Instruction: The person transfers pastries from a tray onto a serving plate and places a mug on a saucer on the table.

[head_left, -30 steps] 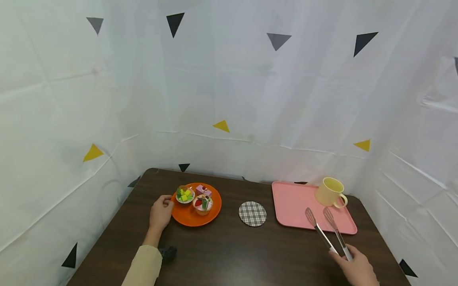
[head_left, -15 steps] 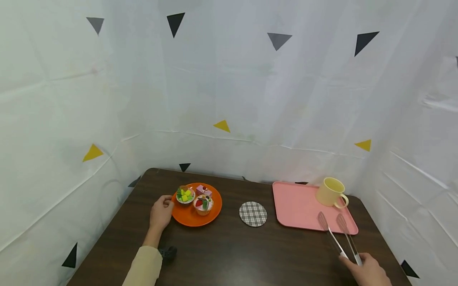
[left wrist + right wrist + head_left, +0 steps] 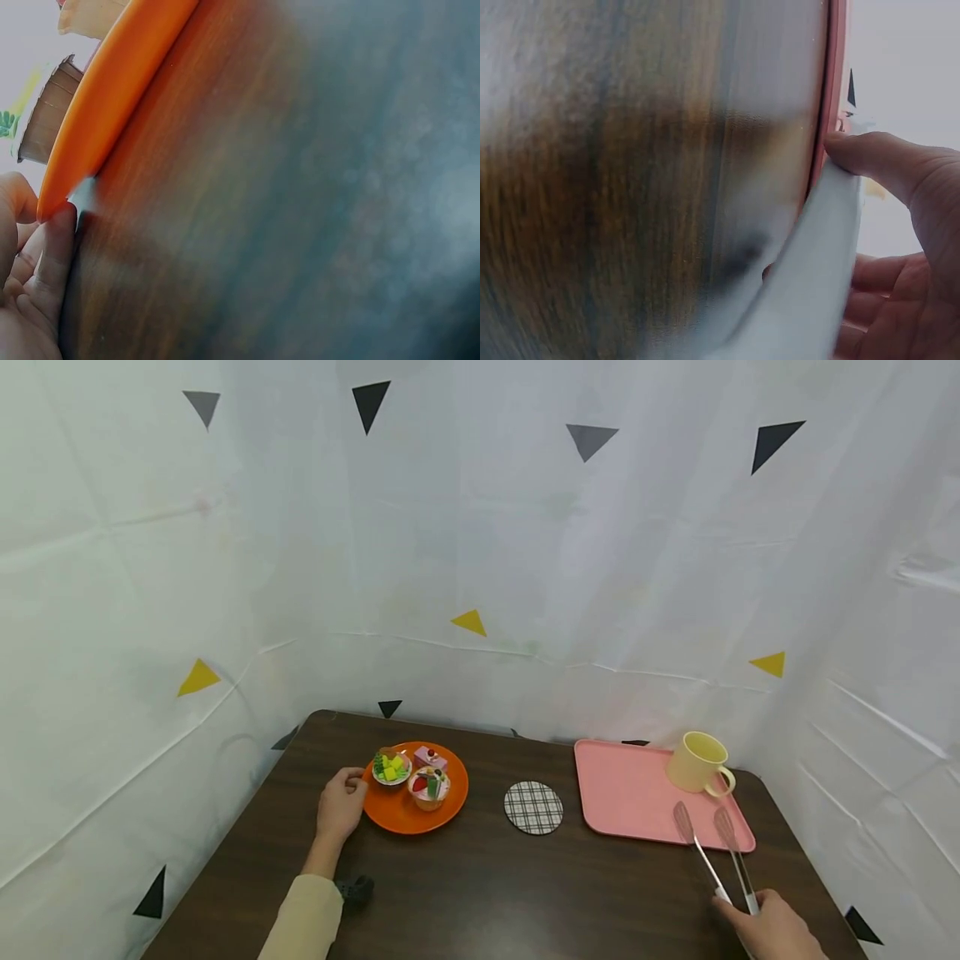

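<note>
My left hand (image 3: 341, 806) pinches the left rim of an orange plate (image 3: 390, 818), thumb above and fingers below, as the left wrist view shows. On that plate sit a tart with green and yellow topping (image 3: 391, 767), a pink cake slice (image 3: 430, 758) and a strawberry-topped cupcake (image 3: 429, 789). At the lower right, my right hand (image 3: 776, 927) holds metal tongs (image 3: 708, 864) by their handle end. The arms of the tongs are spread, with nothing between the tips. Those tips overlap the front right part of a pink tray (image 3: 622, 793) in the head view; contact is unclear.
A yellow mug (image 3: 696, 764) stands on the tray's back right corner. Between plate and tray lies a round checked coaster (image 3: 533, 807) on the dark wooden table (image 3: 510, 893). White curtains (image 3: 525, 543) with triangles hang behind and at both sides.
My right hand has moved right and slightly toward me with the tongs, mostly in the first half second. The left hand and plate stay in place; the head view shifts slightly.
</note>
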### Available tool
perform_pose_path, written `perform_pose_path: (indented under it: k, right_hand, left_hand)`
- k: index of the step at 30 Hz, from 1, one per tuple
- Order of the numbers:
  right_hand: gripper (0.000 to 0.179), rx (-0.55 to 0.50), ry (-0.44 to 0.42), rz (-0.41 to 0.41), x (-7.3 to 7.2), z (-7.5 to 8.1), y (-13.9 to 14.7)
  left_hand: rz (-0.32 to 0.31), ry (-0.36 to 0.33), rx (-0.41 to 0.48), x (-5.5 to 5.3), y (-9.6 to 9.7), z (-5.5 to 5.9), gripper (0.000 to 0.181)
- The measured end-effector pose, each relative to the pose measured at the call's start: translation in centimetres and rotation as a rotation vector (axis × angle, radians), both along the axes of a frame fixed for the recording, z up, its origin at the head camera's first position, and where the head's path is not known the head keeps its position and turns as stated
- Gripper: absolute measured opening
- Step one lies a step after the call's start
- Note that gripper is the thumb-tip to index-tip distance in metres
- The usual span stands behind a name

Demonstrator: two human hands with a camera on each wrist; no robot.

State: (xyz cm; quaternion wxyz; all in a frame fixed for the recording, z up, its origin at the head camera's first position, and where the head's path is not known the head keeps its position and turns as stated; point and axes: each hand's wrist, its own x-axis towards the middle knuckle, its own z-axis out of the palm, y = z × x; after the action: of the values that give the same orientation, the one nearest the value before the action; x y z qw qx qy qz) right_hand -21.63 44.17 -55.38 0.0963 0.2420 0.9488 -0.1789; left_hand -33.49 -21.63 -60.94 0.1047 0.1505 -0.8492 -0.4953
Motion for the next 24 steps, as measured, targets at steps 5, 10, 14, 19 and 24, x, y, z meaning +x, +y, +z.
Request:
perform_pose_path:
  k: [5, 10, 14, 19, 24]
  right_hand:
    - [0.093, 0.003, -0.026, 0.028, 0.1, -0.2, 0.1]
    - [0.096, 0.020, -0.051, 0.050, 0.0, -0.2, 0.1]
    - [0.097, 0.022, -0.064, 0.071, 0.0, 0.0, -0.1]
    - [0.096, 0.022, -0.096, 0.089, -0.1, 0.5, -0.3]
    - [0.097, 0.037, -0.113, 0.091, -0.1, 0.8, -0.5]
  left_hand:
    - [-0.005, -0.001, 0.010, 0.2, 0.0, -0.1, 0.039]
    - [-0.002, -0.011, 0.019, 0.2, -0.1, -0.2, 0.040]
    - [0.002, -0.015, 0.016, 0.1, -0.2, -0.3, 0.041]
    - [0.006, 0.000, 0.010, 0.2, -0.1, -0.2, 0.039]
    - [-0.003, 0.011, 0.018, 0.1, -0.1, 0.0, 0.039]
